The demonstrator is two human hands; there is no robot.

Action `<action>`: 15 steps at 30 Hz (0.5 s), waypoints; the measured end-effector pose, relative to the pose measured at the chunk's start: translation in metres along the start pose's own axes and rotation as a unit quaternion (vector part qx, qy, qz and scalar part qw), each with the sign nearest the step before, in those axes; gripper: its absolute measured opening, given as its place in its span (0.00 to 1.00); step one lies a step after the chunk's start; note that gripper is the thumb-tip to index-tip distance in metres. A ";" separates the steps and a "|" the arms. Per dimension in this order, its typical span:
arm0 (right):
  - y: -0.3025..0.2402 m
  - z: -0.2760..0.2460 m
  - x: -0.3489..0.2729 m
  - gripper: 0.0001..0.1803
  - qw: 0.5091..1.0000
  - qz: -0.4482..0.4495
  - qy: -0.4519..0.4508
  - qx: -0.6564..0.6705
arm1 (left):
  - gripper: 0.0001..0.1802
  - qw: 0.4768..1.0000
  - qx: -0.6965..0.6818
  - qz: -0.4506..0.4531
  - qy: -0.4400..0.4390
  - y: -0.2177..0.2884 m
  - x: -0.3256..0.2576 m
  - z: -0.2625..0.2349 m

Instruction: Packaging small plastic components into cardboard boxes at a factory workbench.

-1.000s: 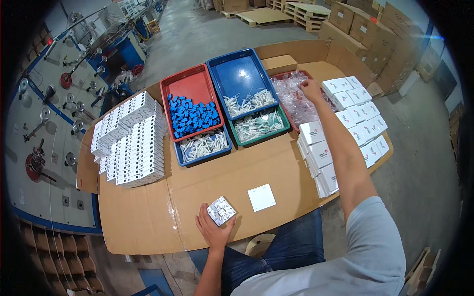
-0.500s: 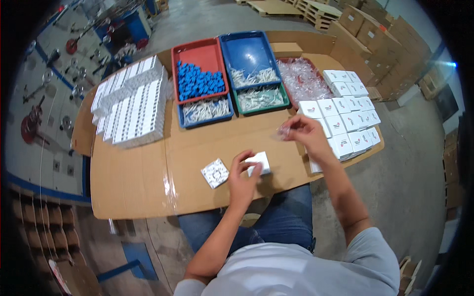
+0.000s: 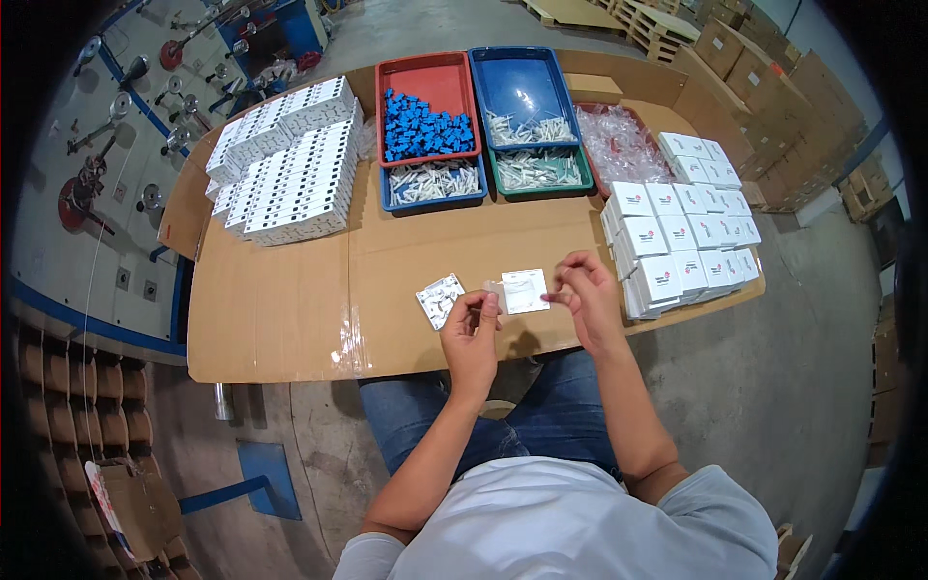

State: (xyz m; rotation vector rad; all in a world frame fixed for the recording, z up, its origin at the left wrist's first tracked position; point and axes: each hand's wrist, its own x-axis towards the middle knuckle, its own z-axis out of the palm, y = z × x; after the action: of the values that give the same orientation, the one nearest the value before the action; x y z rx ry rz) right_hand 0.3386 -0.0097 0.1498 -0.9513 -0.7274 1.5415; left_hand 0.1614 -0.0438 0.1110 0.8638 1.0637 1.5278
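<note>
A white square plate [image 3: 525, 291] lies flat near the front of the cardboard-topped table, between my two hands. At its left edge, my left hand [image 3: 471, 338] pinches a small clear plastic bag [image 3: 496, 288] between thumb and fingers. My right hand [image 3: 592, 302] is at the plate's right edge, its thumb and fingertips pressed together; whatever they may hold is too small to make out. Just beyond my left hand lies another white square piece [image 3: 440, 299], with small white parts showing in it.
White boxes [image 3: 295, 188] are stacked at the left, and more white boxes [image 3: 667, 232] at the right. Along the back stand a red tray [image 3: 425, 72] of blue parts, a blue tray [image 3: 517, 82], a green tray [image 3: 541, 191], a lower blue tray [image 3: 435, 204] and clear plastic bags [image 3: 623, 145].
My right hand has come left and nearer, from beside the right stack to the white plate. My left hand has uncovered the plate and now pinches the clear bag. The view has shifted.
</note>
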 end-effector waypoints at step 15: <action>0.019 0.041 -0.026 0.10 0.836 -0.323 -0.071 -0.437 | 0.07 0.997 -0.056 -0.047 -0.012 0.016 -0.003 -0.004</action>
State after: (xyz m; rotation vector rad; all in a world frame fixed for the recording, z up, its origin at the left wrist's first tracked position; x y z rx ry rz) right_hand 0.2947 -0.0363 0.1586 -1.0643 -1.7412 0.6336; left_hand 0.1531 -0.0489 0.1242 0.7420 0.9787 1.4807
